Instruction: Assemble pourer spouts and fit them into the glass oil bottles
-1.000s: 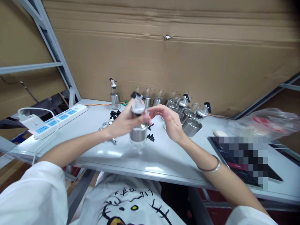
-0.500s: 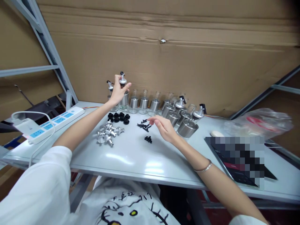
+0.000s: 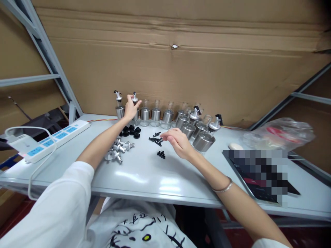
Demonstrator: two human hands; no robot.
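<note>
My left hand [image 3: 131,107] is closed round the neck area of a glass bottle with a metal sleeve, gripping the silver pour spout [image 3: 134,97] on its top. Just left of it stands another bottle [image 3: 119,110] fitted with a spout and black flap. My right hand [image 3: 178,142] hovers by a small pile of black flap levers [image 3: 155,139], fingers stretched out, with nothing visible in it. Below the levers is a cluster of tiny black caps [image 3: 161,154]. Black stoppers [image 3: 136,135] and silver spouts [image 3: 119,148] lie in piles near my left forearm.
Several bottles without spouts [image 3: 156,113] line the back, and two spouted bottles, one at the front right [image 3: 204,139], stand among them. A power strip [image 3: 58,139] lies left. At right are a dark tablet-like panel [image 3: 248,179], a white oval object [image 3: 235,147] and a plastic bag [image 3: 281,134].
My left hand has moved down with the pour spout, which now sits lower on the bottle. My right hand has stayed nearly in place beside the levers. The view has shifted slightly.
</note>
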